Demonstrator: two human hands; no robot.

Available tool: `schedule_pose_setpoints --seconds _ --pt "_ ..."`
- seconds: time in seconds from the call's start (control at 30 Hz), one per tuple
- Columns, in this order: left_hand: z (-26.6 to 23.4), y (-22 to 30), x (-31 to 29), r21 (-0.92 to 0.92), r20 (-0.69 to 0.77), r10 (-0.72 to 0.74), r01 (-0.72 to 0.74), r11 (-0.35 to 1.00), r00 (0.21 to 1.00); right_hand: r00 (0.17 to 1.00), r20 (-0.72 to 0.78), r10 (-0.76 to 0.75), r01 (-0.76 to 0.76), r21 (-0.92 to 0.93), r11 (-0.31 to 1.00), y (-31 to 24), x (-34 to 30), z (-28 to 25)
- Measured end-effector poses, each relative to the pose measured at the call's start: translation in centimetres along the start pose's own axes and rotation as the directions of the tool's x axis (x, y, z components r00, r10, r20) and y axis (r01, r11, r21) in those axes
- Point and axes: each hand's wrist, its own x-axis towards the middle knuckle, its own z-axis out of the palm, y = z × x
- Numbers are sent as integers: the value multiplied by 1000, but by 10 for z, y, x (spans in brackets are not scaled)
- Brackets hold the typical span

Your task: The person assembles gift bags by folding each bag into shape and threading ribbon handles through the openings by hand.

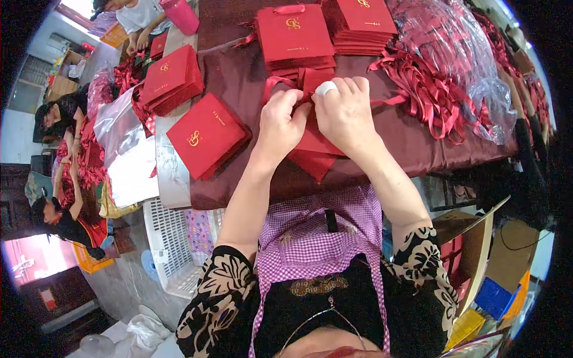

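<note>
A red paper gift bag [315, 143] lies on the dark red tablecloth under my hands, partly hidden by them. My left hand [282, 122] is closed, thumb against the bent index finger, pinching a red satin ribbon [311, 79]. My right hand [344, 113] is closed too, gripping the ribbon beside it, with white tape [326, 88] around one finger. The ribbon forms a loop just beyond my fingertips, and a strand runs off to the right. A stack of red bags [293, 37] with gold print stands just past my hands.
More bag stacks sit at the left [206, 136], far left [172, 79] and far right [361, 27]. Loose red ribbons [427, 98] and a clear plastic bag [459, 53] of ribbons cover the table's right. A white basket [170, 244] stands below. Other people work at the left.
</note>
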Motion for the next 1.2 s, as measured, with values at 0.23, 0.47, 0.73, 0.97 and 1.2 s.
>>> schedule_pose_setpoints --seconds 0.23,0.47,0.73,0.97,1.2 --pt "4 7 -4 68 52 56 -59 996 997 787 426 447 -613 457 644 9 -3 -4" --pt "7 11 -5 -5 112 50 -50 999 992 995 39 93 -97 132 987 7 -23 -7" --pt "15 12 -10 6 227 19 -21 1000 974 953 276 121 -139 44 989 15 -30 -17" --pt "28 14 -9 -177 339 -302 376 910 891 980 94 177 -189 134 973 25 -51 0" --pt "36 14 -5 -252 489 -402 566 785 774 904 320 283 -336 123 934 30 -62 -4"
